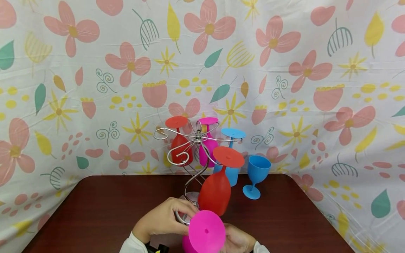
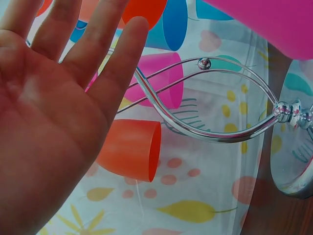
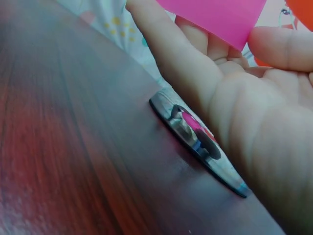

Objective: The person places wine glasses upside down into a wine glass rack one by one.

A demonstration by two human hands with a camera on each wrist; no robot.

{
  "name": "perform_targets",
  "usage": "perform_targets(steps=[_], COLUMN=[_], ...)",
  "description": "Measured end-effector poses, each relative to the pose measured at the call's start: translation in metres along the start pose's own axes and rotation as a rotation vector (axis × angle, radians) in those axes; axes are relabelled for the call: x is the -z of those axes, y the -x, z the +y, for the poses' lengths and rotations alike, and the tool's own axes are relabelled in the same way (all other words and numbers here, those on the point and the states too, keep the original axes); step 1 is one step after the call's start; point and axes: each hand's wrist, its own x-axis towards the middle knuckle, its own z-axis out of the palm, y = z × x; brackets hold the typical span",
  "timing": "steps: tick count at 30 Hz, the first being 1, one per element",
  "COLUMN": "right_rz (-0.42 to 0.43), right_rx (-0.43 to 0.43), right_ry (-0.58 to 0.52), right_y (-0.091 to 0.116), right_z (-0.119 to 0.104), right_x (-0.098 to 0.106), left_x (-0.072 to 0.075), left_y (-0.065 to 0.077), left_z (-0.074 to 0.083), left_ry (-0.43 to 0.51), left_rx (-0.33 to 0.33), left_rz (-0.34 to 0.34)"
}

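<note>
The pink cup (image 1: 207,221) is held upside down between the two hands, its round foot turned up toward the head camera and its bowl beneath. The bowl is gripped by the right hand (image 1: 238,239), with fingers curled along one side near the rim and the thumb at the other. The left hand (image 1: 167,218) is placed beside the foot, at a curled hook of the wire rack (image 1: 198,137); its outer fingers are seen straight and spread, but whether anything is pinched by its thumb and forefinger cannot be told. Just beyond, a red cup (image 1: 216,193) is hung upside down.
</note>
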Motion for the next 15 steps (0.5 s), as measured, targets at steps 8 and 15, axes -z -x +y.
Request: perform_targets(steps=[8,15], right_rz=[0.031,0.079], right_rx=[-0.039,-0.088], right_ry=[-0.137,-0.197], right_y=[-0.002,-0.005], right_z=[0.000,-0.001], right_x=[-0.008,-0.013], left_x=[-0.003,-0.004], left_y=[-0.004,-0.006], left_z=[0.000,0.000], left_ry=[-0.004,0.009], left_rx=[-0.049,-0.097], left_rz=[-0.029,-0.058])
